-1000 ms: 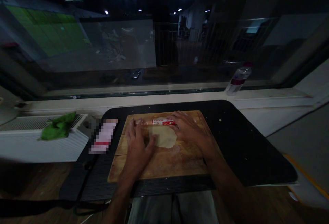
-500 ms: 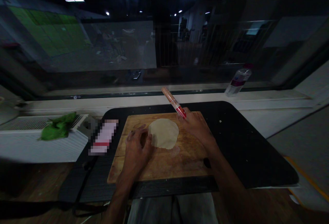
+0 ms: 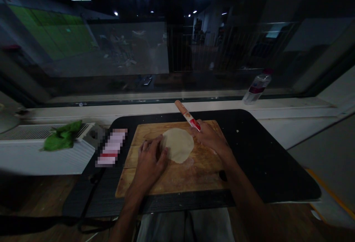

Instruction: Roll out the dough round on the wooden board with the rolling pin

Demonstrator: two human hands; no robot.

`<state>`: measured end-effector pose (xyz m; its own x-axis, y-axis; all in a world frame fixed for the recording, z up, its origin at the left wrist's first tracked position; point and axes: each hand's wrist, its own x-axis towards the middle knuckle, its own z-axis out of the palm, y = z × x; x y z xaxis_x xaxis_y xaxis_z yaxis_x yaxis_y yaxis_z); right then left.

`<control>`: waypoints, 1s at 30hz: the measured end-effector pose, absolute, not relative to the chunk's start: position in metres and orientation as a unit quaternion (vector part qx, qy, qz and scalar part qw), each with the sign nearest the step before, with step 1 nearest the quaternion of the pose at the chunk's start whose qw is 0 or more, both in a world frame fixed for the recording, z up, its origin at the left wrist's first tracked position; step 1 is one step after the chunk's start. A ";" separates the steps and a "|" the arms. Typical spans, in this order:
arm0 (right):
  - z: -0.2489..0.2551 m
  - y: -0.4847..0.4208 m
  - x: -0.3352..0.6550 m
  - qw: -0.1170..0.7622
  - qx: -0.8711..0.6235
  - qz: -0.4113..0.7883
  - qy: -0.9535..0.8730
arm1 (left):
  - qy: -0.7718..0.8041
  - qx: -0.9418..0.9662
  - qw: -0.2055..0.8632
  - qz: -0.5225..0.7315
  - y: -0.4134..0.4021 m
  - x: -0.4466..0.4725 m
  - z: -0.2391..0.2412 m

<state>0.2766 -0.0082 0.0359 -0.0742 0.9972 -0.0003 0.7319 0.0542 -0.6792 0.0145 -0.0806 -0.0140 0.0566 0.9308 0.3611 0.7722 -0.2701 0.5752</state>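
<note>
A flat, round sheet of dough (image 3: 179, 145) lies on a wooden cutting board (image 3: 180, 182). At its left edge is my left hand (image 3: 152, 156), thumb and fingers apart, the tips against the rim of the dough. My right hand (image 3: 208, 135) is closed around one end of a wooden rolling pin (image 3: 186, 113) that has a red and white label. The pin slants up and away to the left, its free end raised past the far edge of the board. My right palm hides the gripped end.
The board sits on a black table (image 3: 266, 160). A blurred-out pinkish object (image 3: 112, 147) lies left of it. A green cloth (image 3: 63, 135) rests on a white radiator (image 3: 50, 160). A water bottle (image 3: 256, 87) stands on the windowsill (image 3: 294, 105) at the right.
My left hand has shifted slightly right, and the dough has moved a little right with it. The rolling pin's raised end has dropped slightly.
</note>
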 end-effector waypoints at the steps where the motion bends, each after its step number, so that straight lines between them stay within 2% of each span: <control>1: 0.039 -0.010 0.276 0.233 -0.635 0.254 -0.691 | 0.591 0.723 0.111 0.339 -0.080 0.014 -0.015; 6: 0.056 -0.015 0.267 0.161 -0.666 0.148 -0.713 | 0.575 0.752 0.084 0.312 -0.080 0.015 -0.017; 10: 0.058 -0.015 0.264 0.144 -0.661 0.122 -0.726 | 0.539 0.791 0.066 0.283 -0.082 0.017 -0.014; 23: 0.049 -0.012 0.264 0.149 -0.615 0.150 -0.759 | 0.532 0.798 0.055 0.278 -0.081 0.019 -0.019; 30: 0.045 -0.012 0.267 0.181 -0.588 0.169 -0.770 | 0.483 0.827 0.060 0.282 -0.082 0.019 -0.016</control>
